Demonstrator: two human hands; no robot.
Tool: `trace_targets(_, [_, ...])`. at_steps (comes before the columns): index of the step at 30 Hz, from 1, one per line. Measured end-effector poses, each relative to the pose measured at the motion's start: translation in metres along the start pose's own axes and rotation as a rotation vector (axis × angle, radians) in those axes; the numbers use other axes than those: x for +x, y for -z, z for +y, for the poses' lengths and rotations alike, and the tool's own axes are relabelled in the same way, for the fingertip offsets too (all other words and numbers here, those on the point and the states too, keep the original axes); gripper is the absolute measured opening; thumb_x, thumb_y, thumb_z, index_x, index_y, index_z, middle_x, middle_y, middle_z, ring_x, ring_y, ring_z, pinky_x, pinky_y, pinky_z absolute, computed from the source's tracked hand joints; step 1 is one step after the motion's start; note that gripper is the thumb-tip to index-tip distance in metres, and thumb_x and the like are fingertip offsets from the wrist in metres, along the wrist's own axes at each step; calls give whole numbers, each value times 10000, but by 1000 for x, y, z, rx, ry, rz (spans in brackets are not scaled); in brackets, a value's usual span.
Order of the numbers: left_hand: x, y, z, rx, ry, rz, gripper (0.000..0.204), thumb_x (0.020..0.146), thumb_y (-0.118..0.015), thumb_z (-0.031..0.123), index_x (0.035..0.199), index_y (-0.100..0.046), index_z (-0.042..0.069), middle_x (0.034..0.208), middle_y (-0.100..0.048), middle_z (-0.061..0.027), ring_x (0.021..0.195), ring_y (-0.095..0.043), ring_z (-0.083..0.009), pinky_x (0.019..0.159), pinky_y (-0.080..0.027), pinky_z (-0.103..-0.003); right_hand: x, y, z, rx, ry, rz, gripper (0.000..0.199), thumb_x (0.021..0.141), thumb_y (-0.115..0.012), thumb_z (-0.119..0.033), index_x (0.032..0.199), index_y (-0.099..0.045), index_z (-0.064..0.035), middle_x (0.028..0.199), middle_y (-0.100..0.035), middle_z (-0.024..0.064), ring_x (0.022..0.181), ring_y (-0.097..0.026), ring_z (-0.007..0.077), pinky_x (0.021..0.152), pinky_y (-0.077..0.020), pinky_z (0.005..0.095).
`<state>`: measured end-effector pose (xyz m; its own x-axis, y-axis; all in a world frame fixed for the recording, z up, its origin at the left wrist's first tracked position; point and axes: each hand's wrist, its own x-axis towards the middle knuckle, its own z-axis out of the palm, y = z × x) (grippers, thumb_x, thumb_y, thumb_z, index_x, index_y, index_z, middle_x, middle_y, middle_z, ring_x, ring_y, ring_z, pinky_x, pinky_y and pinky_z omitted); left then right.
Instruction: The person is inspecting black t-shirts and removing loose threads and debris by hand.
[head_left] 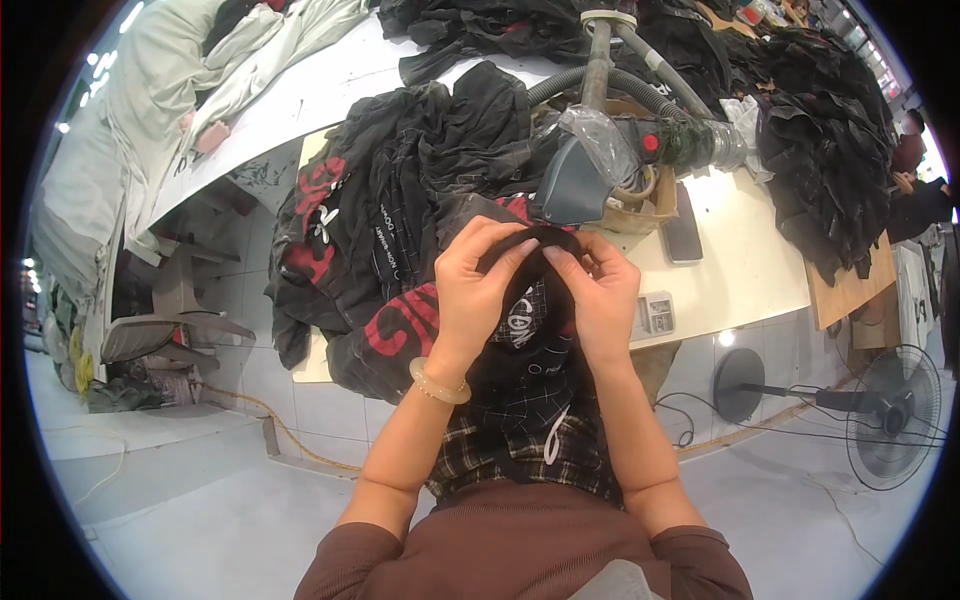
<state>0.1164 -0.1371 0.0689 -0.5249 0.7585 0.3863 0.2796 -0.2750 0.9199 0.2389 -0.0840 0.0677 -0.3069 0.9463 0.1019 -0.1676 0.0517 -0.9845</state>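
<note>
A black garment (530, 375) with white print hangs from my two hands over my lap. My left hand (478, 280) is closed on its upper edge, thumb pressed against the cloth. Opposite it, my right hand (603, 300) pinches the same dark edge, and the two thumb tips are close together. The cloth is bunched into a loop between them. Just beyond my fingers is the blue-grey nozzle-like head (572, 185) of a machine, partly wrapped in clear plastic. To the left lies a heap of black garments (430, 150) with red and white print.
On the pale table (750, 270) are a dark phone (683, 228), a small grey case (655, 315) and a cardboard box (640, 215). More dark garments (825, 170) hang at the right. A fan (893, 410) stands on the floor; a chair (175, 335) is at left.
</note>
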Motion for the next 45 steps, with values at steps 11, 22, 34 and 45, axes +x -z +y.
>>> trace_targets(11, [-1, -4, -6, -68, 51, 47, 119, 788, -698, -45, 901, -665, -61, 820, -624, -46, 762, -577, -108, 703, -456, -228, 1, -4, -3, 30, -20, 38, 124, 833, -724, -95, 857, -671, 15, 696, -559, -54, 630, -436, 21, 564, -343, 187])
trace_targets(22, [0, -7, -3, -104, 76, 27, 99, 805, -690, -39, 895, -663, -69, 803, -615, -32, 753, -556, -83, 691, -447, -217, 2, 4, -2, 79, -62, 39, 117, 838, -720, -93, 854, -679, 16, 702, -578, -47, 625, -452, 14, 567, -357, 182])
trace_targets(34, [-1, -5, -6, -136, 146, -103, 106, 884, -657, 30, 928, -658, -66, 837, -620, 15, 789, -532, -50, 726, -425, -187, 5, 20, -15, 525, -333, -65, 158, 882, -647, -89, 989, -669, 25, 897, -693, 47, 779, -629, 86, 747, -484, 210])
trace_targets(45, [0, -12, -2, -189, 139, 3, 99, 868, -667, 19, 921, -670, -64, 790, -605, -4, 740, -524, -59, 672, -411, -199, 2, 19, -21, 492, -312, -74, 172, 876, -654, -92, 999, -671, 28, 917, -698, 51, 796, -634, 88, 762, -488, 213])
